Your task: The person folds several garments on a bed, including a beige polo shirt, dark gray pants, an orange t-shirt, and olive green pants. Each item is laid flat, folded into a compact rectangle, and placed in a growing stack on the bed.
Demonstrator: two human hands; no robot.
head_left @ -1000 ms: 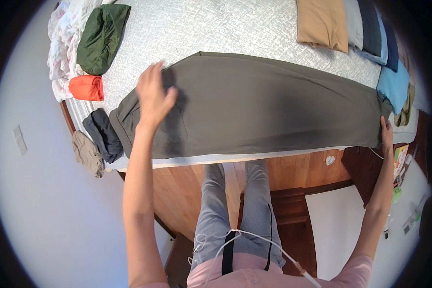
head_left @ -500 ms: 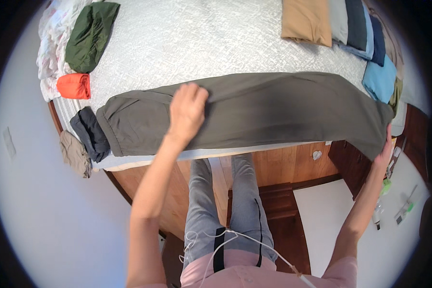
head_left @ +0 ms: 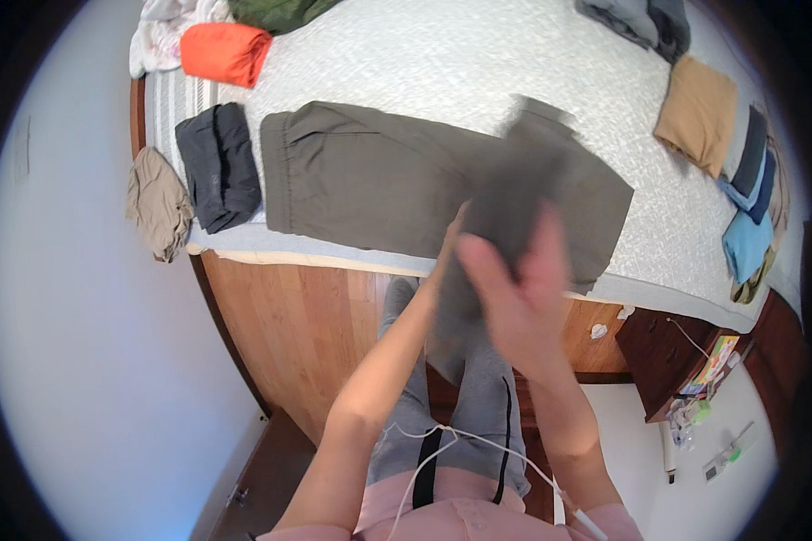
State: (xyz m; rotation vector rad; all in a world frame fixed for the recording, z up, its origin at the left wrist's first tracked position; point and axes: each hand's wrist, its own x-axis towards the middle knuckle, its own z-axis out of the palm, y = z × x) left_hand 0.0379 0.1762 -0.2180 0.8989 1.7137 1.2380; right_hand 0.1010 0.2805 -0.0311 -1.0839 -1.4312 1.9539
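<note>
A pair of dark grey-olive trousers (head_left: 361,180) lies lengthwise along the near side of the bed, its waistband at the left. The leg end at the right is lifted and doubled back over the rest, smeared by motion. My right hand (head_left: 519,298) grips this raised end, thumb on one side and fingers on the other. My left hand (head_left: 458,225) is beside it at the middle of the trousers, mostly hidden behind the hanging cloth, so its fingers do not show.
On the bed (head_left: 406,68), a folded black garment (head_left: 218,167), a beige one (head_left: 158,203) and an orange one (head_left: 226,54) lie left. Folded clothes, including a tan piece (head_left: 696,113) and a light blue piece (head_left: 747,243), line the right. A dark wooden cabinet (head_left: 645,352) stands near right.
My right hand has brought the right end of the trousers leftward over the middle. My left hand has moved right from the cloth's top to beside it. The view has turned.
</note>
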